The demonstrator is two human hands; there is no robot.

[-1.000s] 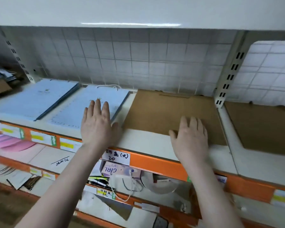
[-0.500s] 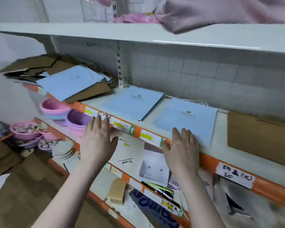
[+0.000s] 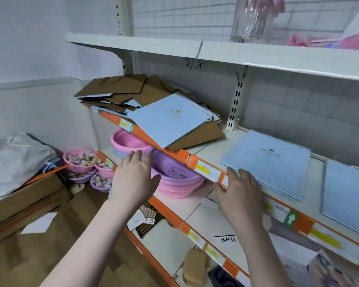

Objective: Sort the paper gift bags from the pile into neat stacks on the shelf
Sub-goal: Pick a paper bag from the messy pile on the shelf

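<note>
Both hands sit low in the middle of the frame, apart from each other and holding nothing. The left hand (image 3: 134, 179) hangs with fingers straight and spread in front of the pink basins (image 3: 170, 175) on the lower shelf; whether it touches them cannot be told. The right hand (image 3: 239, 190), fingers also straight, reaches to the orange front edge of the middle shelf (image 3: 207, 168), its fingertips at the near corner of a light blue gift bag (image 3: 267, 162) lying flat there. Another blue bag (image 3: 348, 193) lies flat further right. Up and to the left of the hands, on the same shelf, is the untidy pile (image 3: 133, 98) of brown and blue gift bags, with one large blue bag (image 3: 168, 119) tilted over its front edge. At the left edge of the frame a cardboard box (image 3: 23, 195) holds a grey plastic sack (image 3: 15, 160).
</note>
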